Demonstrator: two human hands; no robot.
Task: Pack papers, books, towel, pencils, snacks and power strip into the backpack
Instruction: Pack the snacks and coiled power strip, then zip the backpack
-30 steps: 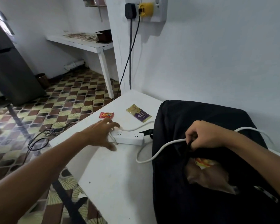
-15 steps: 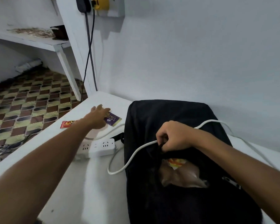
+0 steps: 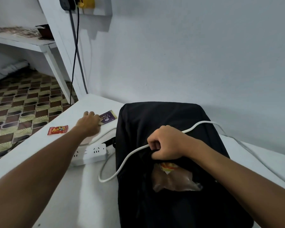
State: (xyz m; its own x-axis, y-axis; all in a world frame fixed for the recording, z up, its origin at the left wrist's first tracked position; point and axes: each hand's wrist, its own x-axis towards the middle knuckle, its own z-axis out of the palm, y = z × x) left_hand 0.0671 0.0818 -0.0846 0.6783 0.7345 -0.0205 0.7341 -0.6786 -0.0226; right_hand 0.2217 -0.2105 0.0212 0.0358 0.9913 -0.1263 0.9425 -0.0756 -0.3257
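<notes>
On a white table (image 3: 69, 186) by a wall, one black backpack (image 3: 163, 122) is laid. Its opening is gripped by the right hand (image 3: 167, 143). One purple snack (image 3: 108, 117) is touched by the left hand (image 3: 90, 124). One red snack (image 3: 58, 130) and one power strip (image 3: 93, 153) are left nearby.

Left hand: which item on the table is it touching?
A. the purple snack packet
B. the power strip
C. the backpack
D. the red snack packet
A: the left hand lies on the near end of the purple snack packet, while the red snack packet lies apart, to its left.
</notes>
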